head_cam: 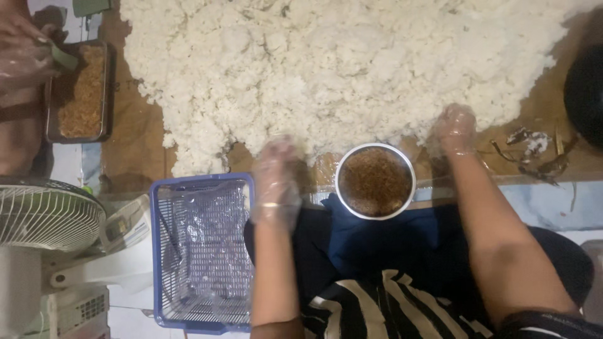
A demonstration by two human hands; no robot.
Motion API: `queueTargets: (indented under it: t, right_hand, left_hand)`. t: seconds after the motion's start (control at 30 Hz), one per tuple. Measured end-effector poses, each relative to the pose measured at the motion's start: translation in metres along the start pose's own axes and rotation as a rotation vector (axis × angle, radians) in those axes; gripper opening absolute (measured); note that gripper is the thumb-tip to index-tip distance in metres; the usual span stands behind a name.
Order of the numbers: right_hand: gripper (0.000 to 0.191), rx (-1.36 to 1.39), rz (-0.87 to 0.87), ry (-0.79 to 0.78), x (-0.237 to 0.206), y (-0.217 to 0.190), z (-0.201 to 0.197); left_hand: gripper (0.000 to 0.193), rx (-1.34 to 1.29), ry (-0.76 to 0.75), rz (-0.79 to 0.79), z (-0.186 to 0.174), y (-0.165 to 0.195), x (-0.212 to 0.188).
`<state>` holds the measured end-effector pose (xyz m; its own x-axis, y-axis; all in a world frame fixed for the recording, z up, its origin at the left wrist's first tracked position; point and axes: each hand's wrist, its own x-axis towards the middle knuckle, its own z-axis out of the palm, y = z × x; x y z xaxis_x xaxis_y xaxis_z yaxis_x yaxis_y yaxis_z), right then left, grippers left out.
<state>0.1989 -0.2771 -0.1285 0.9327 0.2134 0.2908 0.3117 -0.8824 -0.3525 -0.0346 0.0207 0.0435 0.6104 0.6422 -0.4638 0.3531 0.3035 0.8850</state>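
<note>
Both gloved up, scooping stage. My left hand and right hand are loosely curled at the near edge of the rice heap; too blurry to say if either's got a clump. Next I'd need a proper handful, filling bowl sits between them, blue basket just left.

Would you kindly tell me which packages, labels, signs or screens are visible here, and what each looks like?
No labels, signs or screens show.
Clear plastic sheet: crumpled, lining the blue mesh basket at lower left.
Nothing else packaged; the white rice heap lies loose.
</note>
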Motion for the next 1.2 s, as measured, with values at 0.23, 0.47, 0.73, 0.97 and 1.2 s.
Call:
queueTargets:
  t: [0.23,0.47,0.73,0.97,1.2]
  right_hand:
    - [0.023,-0.307,-0.153,-0.652,0.005,-0.007,-0.034]
    - [0.018,0.965,-0.436,-0.236,-0.086,-0.092,-0.079]
    - [0.021,0.725,-0.473,-0.124,-0.109,-0.156,-0.078]
    - [0.025,0.534,-0.488,-0.042,-0.120,-0.126,-0.047]
    - [0.015,0.270,-0.483,-0.202,-0.130,-0.094,-0.032]
  left_hand:
    - [0.045,-0.317,-0.301,-0.128,0.076,-0.063,-0.009]
    - [0.045,-0.624,-0.489,-0.296,0.109,-0.136,0.022]
    - [0.065,-0.719,-0.606,-0.410,0.098,-0.131,0.015]
    - [0.047,-0.607,-0.227,-0.272,0.083,-0.129,0.019]
    - [0.044,-0.329,-0.064,-0.386,0.088,-0.151,0.027]
